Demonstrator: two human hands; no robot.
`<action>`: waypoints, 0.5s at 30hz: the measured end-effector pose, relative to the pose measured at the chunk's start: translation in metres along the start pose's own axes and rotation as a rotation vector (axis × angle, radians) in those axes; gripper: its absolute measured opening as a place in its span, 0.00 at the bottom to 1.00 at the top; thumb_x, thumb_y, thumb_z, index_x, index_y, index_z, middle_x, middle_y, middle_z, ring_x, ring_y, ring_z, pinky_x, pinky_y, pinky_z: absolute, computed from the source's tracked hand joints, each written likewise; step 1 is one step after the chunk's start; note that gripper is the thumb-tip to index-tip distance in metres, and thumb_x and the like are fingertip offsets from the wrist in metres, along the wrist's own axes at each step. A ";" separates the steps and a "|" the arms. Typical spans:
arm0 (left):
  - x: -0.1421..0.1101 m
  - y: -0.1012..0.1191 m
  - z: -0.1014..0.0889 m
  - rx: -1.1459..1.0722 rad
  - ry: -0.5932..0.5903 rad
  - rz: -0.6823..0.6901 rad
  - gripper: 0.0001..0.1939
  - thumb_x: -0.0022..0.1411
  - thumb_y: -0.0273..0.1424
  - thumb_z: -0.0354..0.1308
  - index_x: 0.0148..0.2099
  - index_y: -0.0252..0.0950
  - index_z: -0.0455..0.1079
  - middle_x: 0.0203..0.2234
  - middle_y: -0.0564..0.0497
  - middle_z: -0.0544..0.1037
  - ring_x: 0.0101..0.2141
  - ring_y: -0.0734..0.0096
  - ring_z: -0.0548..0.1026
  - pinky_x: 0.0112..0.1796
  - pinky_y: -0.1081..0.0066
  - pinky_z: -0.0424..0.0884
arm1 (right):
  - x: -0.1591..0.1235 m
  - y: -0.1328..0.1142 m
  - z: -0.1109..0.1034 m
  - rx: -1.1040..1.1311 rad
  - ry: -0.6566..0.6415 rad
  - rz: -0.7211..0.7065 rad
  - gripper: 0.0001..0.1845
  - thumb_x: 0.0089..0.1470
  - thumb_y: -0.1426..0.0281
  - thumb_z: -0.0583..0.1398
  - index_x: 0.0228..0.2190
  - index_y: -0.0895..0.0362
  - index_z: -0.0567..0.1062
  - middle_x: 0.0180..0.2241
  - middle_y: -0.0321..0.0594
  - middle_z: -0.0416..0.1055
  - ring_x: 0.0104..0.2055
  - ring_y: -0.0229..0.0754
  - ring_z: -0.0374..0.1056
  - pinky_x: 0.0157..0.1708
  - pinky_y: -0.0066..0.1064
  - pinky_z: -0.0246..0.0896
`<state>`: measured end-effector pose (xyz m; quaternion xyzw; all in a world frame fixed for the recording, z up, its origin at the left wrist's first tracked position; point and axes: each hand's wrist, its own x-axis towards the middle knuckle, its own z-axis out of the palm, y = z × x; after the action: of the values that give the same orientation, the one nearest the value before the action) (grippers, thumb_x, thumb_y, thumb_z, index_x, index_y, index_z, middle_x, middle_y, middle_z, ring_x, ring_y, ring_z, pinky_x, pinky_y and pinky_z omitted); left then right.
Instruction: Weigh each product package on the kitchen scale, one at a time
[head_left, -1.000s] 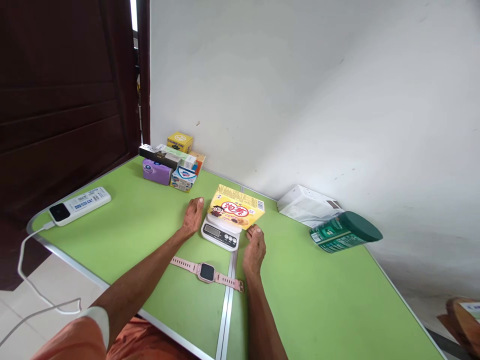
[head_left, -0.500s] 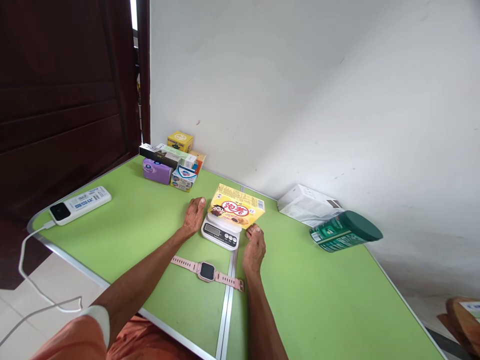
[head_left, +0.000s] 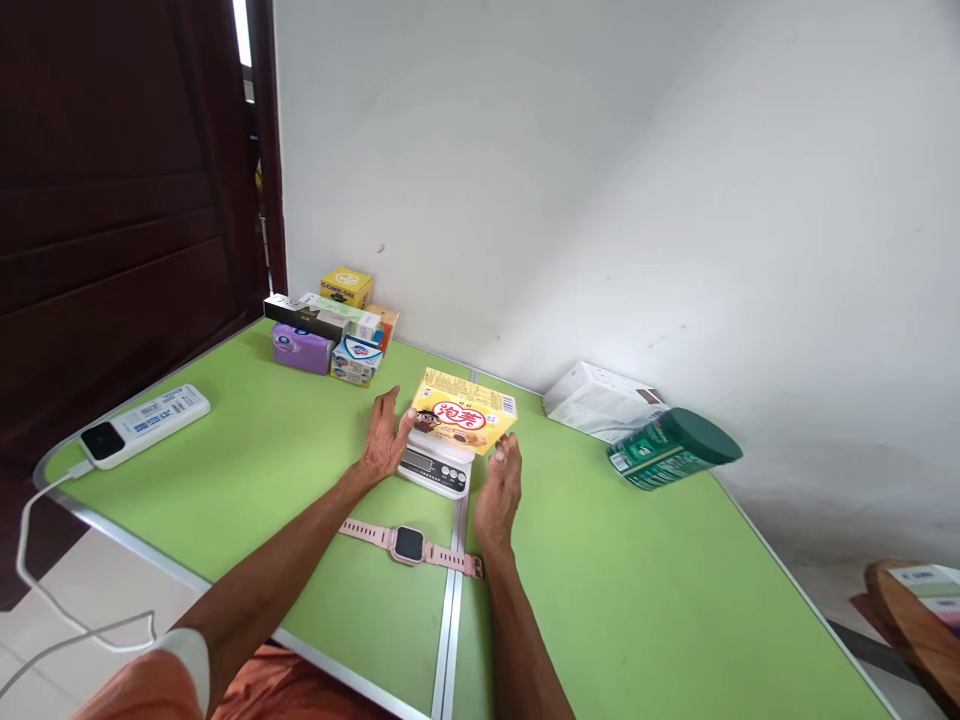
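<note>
One yellow box (head_left: 463, 412) between left hand (head_left: 385, 438), right hand (head_left: 499, 495); contact unclear.

yellow box (head_left: 463, 412), red lettering, atop white scale (head_left: 433, 472) on green table (head_left: 637, 600)

White plastic kitchen scale (head_left: 450, 482): platform partly hidden by yellow cardboard box (head_left: 463, 412), display (head_left: 417, 461) unreadable. Brown wooden round-edged surface (head_left: 894, 622) cut off right; white cable (head_left: 21, 545) cut off left.
</note>
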<state>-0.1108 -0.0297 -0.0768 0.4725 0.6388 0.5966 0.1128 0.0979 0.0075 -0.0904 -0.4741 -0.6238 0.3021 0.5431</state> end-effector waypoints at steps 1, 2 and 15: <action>-0.001 0.005 0.001 -0.001 -0.007 0.046 0.47 0.75 0.67 0.43 0.74 0.34 0.65 0.67 0.29 0.72 0.69 0.42 0.71 0.70 0.41 0.67 | -0.001 -0.002 0.001 0.002 0.009 -0.004 0.47 0.73 0.39 0.49 0.76 0.57 0.64 0.75 0.58 0.64 0.76 0.60 0.61 0.75 0.56 0.58; -0.003 0.010 0.002 -0.008 -0.017 0.089 0.48 0.75 0.67 0.44 0.76 0.33 0.62 0.70 0.28 0.69 0.72 0.41 0.68 0.72 0.40 0.64 | -0.002 -0.004 0.003 0.004 0.013 -0.009 0.47 0.72 0.38 0.50 0.76 0.58 0.64 0.74 0.59 0.64 0.76 0.61 0.62 0.74 0.57 0.58; -0.009 0.111 0.032 -0.141 -0.187 0.161 0.38 0.78 0.59 0.46 0.76 0.39 0.59 0.70 0.33 0.68 0.73 0.45 0.66 0.74 0.44 0.62 | 0.014 -0.051 -0.034 0.027 0.134 -0.066 0.42 0.73 0.41 0.49 0.73 0.54 0.69 0.67 0.56 0.73 0.71 0.59 0.68 0.69 0.53 0.64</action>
<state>-0.0314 -0.0324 0.0073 0.5667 0.5420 0.6005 0.1564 0.1178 -0.0034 -0.0320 -0.4650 -0.5973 0.2598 0.5996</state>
